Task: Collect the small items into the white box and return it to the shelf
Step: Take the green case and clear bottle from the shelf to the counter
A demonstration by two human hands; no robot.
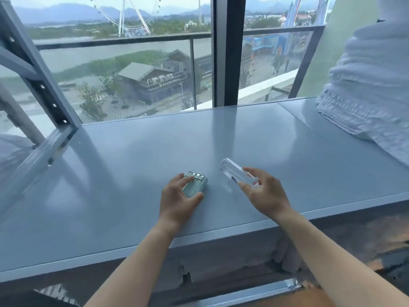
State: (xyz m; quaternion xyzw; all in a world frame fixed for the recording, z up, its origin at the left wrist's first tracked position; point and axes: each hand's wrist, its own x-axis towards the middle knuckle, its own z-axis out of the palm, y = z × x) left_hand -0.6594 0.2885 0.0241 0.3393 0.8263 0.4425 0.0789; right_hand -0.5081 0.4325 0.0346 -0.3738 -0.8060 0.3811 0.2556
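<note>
A small pale green power bank (197, 182) lies on the grey shelf top (132, 156). My left hand (177, 198) covers its near end, with fingers and thumb curled around its sides. A clear plastic tube (234, 173) is tilted above the surface to the right, and my right hand (265, 191) grips its near end between thumb and fingers. No white box is in view.
A heap of white ribbed cloth (371, 89) sits on the far right of the shelf top. A grey metal shelf upright (37, 69) slants up at the left. A window with a dark frame (228, 52) runs behind the surface.
</note>
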